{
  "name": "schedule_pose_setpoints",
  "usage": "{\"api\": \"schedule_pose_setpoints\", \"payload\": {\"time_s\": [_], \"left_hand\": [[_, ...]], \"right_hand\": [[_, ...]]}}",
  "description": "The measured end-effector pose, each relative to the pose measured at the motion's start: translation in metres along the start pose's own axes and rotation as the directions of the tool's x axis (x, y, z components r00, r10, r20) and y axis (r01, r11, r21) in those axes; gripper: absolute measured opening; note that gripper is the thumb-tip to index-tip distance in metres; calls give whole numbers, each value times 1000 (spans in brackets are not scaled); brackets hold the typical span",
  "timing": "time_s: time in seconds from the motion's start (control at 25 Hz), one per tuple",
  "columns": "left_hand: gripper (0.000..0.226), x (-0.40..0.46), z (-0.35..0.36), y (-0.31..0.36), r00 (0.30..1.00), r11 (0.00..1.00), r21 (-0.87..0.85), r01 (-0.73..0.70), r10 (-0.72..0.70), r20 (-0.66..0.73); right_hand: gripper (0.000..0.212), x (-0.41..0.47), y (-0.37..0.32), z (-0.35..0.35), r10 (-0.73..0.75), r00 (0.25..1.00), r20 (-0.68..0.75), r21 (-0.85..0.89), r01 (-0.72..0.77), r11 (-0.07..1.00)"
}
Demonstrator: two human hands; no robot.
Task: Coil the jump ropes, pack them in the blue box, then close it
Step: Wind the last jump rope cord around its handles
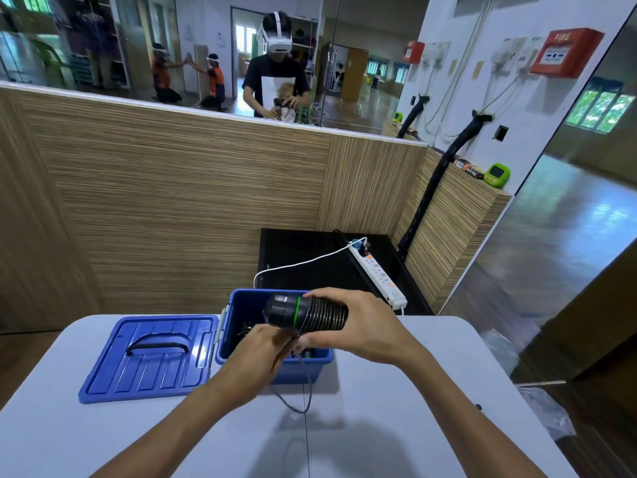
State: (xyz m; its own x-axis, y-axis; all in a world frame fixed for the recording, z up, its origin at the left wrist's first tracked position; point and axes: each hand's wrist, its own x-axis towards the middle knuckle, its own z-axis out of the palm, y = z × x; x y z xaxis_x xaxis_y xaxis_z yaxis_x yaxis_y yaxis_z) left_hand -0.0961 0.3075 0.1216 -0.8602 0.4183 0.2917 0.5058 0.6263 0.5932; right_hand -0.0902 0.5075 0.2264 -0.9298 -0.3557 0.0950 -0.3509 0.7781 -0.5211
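Observation:
My right hand (358, 322) grips black jump rope handles (303, 312) with a green ring, the thin cord wound in tight turns around them, held above the open blue box (241, 305). My left hand (265, 346) pinches the loose black cord (306, 391) just under the handles; the cord loops down onto the white table (379, 408) in front of the box. Dark rope items lie inside the box, mostly hidden by my hands. The blue lid (151, 357), with a black handle, lies flat on the table left of the box.
A white power strip (377, 274) with a white cable lies on a black stand behind the table. A wood-panelled wall with a mirror stands beyond. A plastic bag (548, 412) hangs off the table's right edge.

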Motion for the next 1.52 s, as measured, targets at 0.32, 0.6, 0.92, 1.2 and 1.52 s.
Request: {"api": "schedule_pose_setpoints", "payload": {"time_s": [0.32,0.6,0.92,1.2,1.52], "left_hand": [[39,37,-38,-37,800,671,441,-596,544,255],[25,59,-67,-7,728,442,626,-642,608,317],[33,44,-80,26,869,510,717,-476,400,292],[16,32,-58,49,960,928,366,74,-166,225],[7,50,-63,48,958,969,16,245,-245,150]], "right_hand": [[66,-24,-15,11,-85,983,160,-135,107,985],[58,-29,-20,16,-71,983,168,-413,136,901],[65,-17,-8,28,50,989,141,-464,22,886],[67,-9,3,36,54,997,59,-478,-19,878],[72,1,9,28,55,996,-68,-495,-82,865]]}}
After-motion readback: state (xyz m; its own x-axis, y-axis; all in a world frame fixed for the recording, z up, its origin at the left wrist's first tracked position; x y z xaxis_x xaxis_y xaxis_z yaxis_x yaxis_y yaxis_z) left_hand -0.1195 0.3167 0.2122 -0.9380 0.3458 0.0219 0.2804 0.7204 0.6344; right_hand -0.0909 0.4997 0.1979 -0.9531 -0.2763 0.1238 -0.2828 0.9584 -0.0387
